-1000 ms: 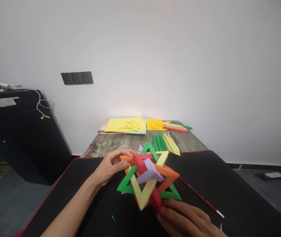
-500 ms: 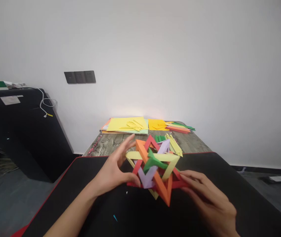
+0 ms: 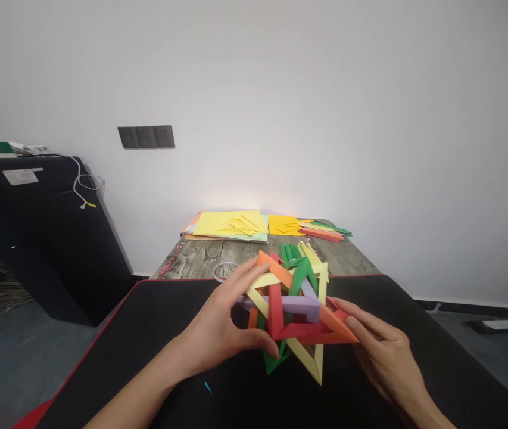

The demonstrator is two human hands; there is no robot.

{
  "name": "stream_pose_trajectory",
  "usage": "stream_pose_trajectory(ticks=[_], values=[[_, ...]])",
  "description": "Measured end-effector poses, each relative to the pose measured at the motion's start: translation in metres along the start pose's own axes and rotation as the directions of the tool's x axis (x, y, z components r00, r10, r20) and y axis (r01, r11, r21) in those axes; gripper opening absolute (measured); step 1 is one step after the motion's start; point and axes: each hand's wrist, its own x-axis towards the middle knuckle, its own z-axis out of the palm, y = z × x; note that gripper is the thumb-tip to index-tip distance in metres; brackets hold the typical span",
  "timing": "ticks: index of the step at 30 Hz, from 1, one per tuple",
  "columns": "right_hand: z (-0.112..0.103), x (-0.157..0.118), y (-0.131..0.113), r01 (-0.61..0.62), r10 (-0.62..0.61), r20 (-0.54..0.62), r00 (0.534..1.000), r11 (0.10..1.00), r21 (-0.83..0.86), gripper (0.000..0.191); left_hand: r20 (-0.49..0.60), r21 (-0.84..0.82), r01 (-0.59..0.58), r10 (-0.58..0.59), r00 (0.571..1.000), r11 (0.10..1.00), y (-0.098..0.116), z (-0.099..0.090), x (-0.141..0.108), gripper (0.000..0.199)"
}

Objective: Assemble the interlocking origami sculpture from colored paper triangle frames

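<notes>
Between my two hands is an origami star [image 3: 298, 309] made of interlocked folded-paper frames in red, orange, pale yellow, green and lilac. It is held up over the black mat [image 3: 168, 316]. My left hand [image 3: 218, 330] grips its left side, fingers at the upper orange and yellow corner and thumb at the lower green part. On the right, my right hand [image 3: 383, 345] pinches the red and orange points; some of its fingers are hidden behind the paper. Beyond the star lie green folded strips [image 3: 290, 251] and pale yellow strips [image 3: 309, 252], partly covered by it.
Stacked coloured paper [image 3: 209, 223] with yellow strips lies at the table's far left, beside orange paper [image 3: 276, 224] and a bundle of coloured strips [image 3: 325, 232]. A clear ring, perhaps tape [image 3: 218, 271], sits behind my left hand. A small blue scrap [image 3: 208, 388] is on the mat.
The star has been turned in my hands: green frames now show at top and bottom, and an orange point faces right. My left hand has shifted rightward, uncovering the clear ring.
</notes>
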Motion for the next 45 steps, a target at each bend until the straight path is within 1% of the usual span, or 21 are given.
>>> stream_pose_trajectory(ticks=[3,5,6,8,10,12,15,18,20,22,24,26,29,31,34,38,41,45], values=[[-0.001,0.002,-0.002,-0.002,0.004,0.027,1.0,0.997,-0.071,0.032,0.052,-0.123,0.119,-0.113,0.992,0.985,-0.015,-0.003,0.0,0.08],[-0.002,0.005,-0.004,-0.02,0.026,0.063,0.998,0.995,-0.096,0.033,0.074,-0.157,0.136,-0.126,0.989,0.978,-0.027,-0.008,-0.001,0.072],[-0.001,0.007,-0.005,-0.028,0.037,0.091,0.995,0.995,-0.098,0.033,0.067,-0.128,0.128,-0.12,0.991,0.984,-0.032,-0.011,-0.002,0.071],[0.001,0.011,-0.007,-0.044,0.057,0.144,0.988,0.995,-0.094,0.033,0.041,-0.004,0.085,-0.085,0.996,0.996,-0.039,-0.017,-0.004,0.073],[0.005,0.016,-0.009,-0.068,0.079,0.176,0.981,0.995,-0.068,0.033,0.059,0.12,0.019,-0.026,0.998,0.993,-0.041,-0.023,-0.004,0.076],[0.011,0.02,-0.01,-0.098,0.099,0.191,0.977,0.995,-0.017,0.033,0.127,0.205,-0.07,0.044,0.991,0.976,-0.037,-0.026,-0.004,0.077],[0.02,0.025,-0.012,-0.155,0.138,0.234,0.962,0.986,0.055,0.036,0.257,0.288,-0.196,0.121,0.959,0.937,-0.025,-0.029,0.002,0.085],[0.028,0.03,-0.013,-0.218,0.183,0.279,0.943,0.971,0.099,0.038,0.348,0.325,-0.254,0.134,0.928,0.911,-0.013,-0.031,0.01,0.092],[0.032,0.034,-0.014,-0.249,0.198,0.322,0.926,0.96,0.126,0.038,0.364,0.32,-0.274,0.149,0.919,0.907,-0.01,-0.03,0.015,0.093],[0.035,0.04,-0.014,-0.276,0.216,0.348,0.912,0.952,0.133,0.036,0.364,0.29,-0.281,0.166,0.916,0.915,-0.011,-0.028,0.019,0.091],[0.037,0.045,-0.012,-0.296,0.241,0.338,0.91,0.948,0.119,0.036,0.357,0.245,-0.26,0.163,0.92,0.934,-0.015,-0.025,0.022,0.089],[0.04,0.05,-0.009,-0.307,0.259,0.322,0.911,0.946,0.106,0.036,0.335,0.201,-0.223,0.147,0.931,0.954,-0.018,-0.023,0.024,0.085],[0.045,0.052,-0.005,-0.321,0.266,0.339,0.903,0.94,0.116,0.036,0.281,0.162,-0.16,0.11,0.953,0.974,-0.021,-0.02,0.025,0.077],[0.049,0.051,-0.004,-0.343,0.271,0.368,0.89,0.928,0.146,0.037,0.24,0.155,-0.108,0.069,0.968,0.982,-0.021,-0.019,0.026,0.075],[0.057,0.047,-0.005,-0.402,0.289,0.391,0.874,0.883,0.244,0.035,0.198,0.143,-0.05,0.021,0.98,0.988,-0.02,-0.018,0.025,0.08],[0.064,0.043,-0.01,-0.482,0.363,0.36,0.859,0.81,0.334,0.026,0.206,0.116,-0.03,0.006,0.979,0.993,-0.018,-0.017,0.023,0.083],[0.066,0.041,-0.015,-0.502,0.391,0.342,0.854,0.79,0.351,0.022,0.206,0.111,-0.016,-0.007,0.979,0.994,-0.015,-0.016,0.022,0.081],[0.067,0.039,-0.018,-0.516,0.413,0.324,0.851,0.774,0.368,0.021,0.182,0.09,-0.026,0.009,0.983,0.996,-0.014,-0.015,0.022,0.076]])
